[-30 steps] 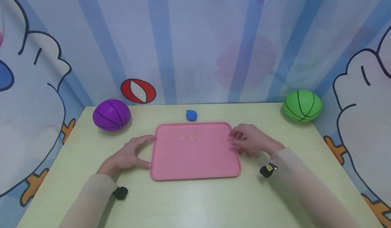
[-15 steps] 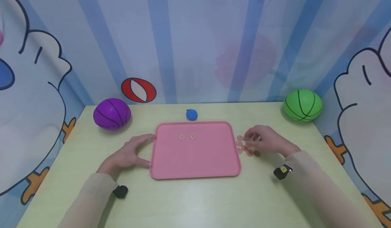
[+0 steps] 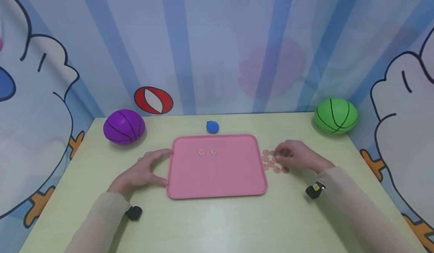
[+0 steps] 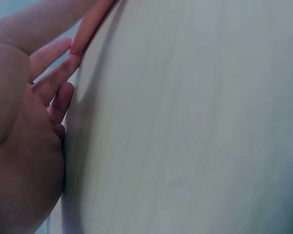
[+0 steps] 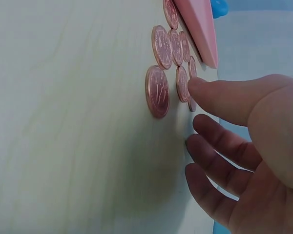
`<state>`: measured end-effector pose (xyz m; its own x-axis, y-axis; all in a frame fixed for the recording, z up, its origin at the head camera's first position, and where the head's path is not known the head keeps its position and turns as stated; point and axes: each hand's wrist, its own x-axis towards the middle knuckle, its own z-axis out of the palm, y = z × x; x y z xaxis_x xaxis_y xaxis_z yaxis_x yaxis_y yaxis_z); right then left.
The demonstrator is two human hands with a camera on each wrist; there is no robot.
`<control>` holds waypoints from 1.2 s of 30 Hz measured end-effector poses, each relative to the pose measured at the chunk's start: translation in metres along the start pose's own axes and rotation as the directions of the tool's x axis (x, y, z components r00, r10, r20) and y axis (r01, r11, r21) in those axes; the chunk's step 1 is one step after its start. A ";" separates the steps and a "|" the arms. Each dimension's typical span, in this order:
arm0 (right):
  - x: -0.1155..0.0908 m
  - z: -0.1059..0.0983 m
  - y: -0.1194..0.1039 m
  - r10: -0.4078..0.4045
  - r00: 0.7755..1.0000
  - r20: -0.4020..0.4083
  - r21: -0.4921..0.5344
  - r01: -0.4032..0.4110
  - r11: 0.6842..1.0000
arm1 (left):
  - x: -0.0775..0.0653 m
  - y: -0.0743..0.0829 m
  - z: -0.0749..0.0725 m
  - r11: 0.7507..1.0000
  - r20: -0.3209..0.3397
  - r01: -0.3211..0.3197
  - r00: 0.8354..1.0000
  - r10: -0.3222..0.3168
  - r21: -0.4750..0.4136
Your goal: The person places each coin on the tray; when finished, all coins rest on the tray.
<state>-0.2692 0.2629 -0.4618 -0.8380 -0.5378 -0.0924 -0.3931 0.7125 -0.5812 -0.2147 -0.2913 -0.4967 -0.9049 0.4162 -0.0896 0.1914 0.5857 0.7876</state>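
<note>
A pink tray lies on the table with two small coins, one of them a pale coin, near its far side. My left hand touches the tray's left edge with extended thumb and fingertips. Beside the tray's right edge lies a loose cluster of several copper-coloured coins. Over the right part of this cluster is my right hand, fingers bent loosely downward. In the right wrist view, the thumb overlaps a coin, and three other fingers hang apart from it; the index finger is hidden.
A blue ball-like thing sits just behind the tray. A purple ball stands at the back left of the table, and a green ball at the back right. A printed curtain rises behind the table.
My right hand has drawn back to the right from the tray's right edge, uncovering the coins, then shifted slightly further right. My left hand stays at the tray's left edge.
</note>
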 end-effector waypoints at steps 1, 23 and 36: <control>0.000 0.000 0.001 -0.002 1.000 0.002 0.000 0.002 1.000 | 0.000 0.000 0.000 1.000 0.000 0.002 1.000 -0.002 -0.001; 0.004 -0.001 -0.001 -0.046 0.995 0.084 -0.021 0.048 0.999 | 0.002 -0.002 0.001 1.000 -0.004 -0.010 1.000 0.010 -0.009; 0.008 -0.005 -0.006 -0.006 0.988 0.155 -0.079 0.019 0.997 | 0.001 -0.003 0.001 1.000 -0.008 -0.012 1.000 0.012 0.002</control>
<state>-0.2750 0.2561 -0.4550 -0.7665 -0.6058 -0.2132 -0.4376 0.7357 -0.5170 -0.2162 -0.2922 -0.4999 -0.9056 0.4173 -0.0755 0.2027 0.5822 0.7874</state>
